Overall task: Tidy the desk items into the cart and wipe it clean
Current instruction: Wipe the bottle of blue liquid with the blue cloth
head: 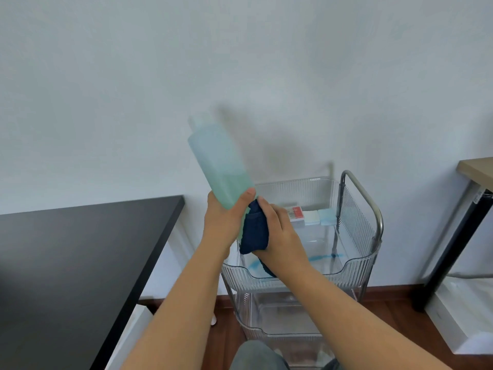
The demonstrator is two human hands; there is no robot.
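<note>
My left hand (224, 222) grips the lower end of a pale green translucent bottle (217, 161), which tilts up and to the left, partly filled with liquid. My right hand (277, 236) is closed on a dark blue cloth (254, 231) pressed against the bottle's base. Both hands hover above the top tier of a clear plastic cart (357, 265). The black desk (74, 252) lies at the left with nothing visible on it.
At the back of the cart's top tier sit a red-and-white box (296, 213) and pale blue blocks (320, 217). A metal handle (370, 198) frames the cart's right side. A wooden table with a black leg (453, 236) stands at the right. My knee shows at the bottom.
</note>
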